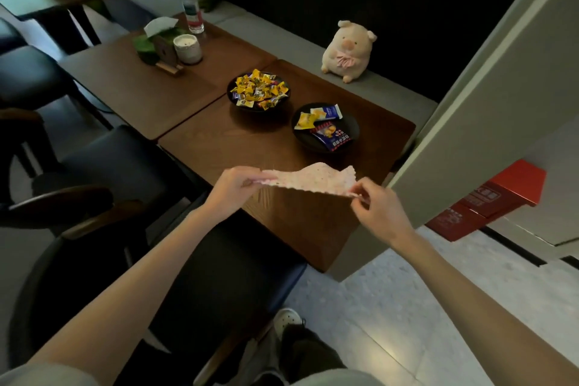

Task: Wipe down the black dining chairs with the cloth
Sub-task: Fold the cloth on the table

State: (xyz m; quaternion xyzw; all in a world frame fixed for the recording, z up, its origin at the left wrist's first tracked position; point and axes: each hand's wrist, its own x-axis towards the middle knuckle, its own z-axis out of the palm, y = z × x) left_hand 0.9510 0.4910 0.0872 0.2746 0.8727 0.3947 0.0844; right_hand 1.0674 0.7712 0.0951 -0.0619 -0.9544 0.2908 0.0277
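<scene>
At frame centre, we hold the cloth (308,180) stretched between both hands above the near edge of the wooden table (257,141). Our left hand (233,188) pinches its left end; our right hand (379,200) pinches its right corner. The nearest black chair (225,276) sits at lower centre, just beside the table. A second black chair (119,160) stands at centre left.

cloth (308,180): pale pink, small dots | chair seat (219,285): black | tabletop (238,138): brown woodgrain | bowls (326,128): black | candy (258,89): mostly yellow wrappers | plush pig (349,52): cream, pink snout | box (488,200): red
</scene>
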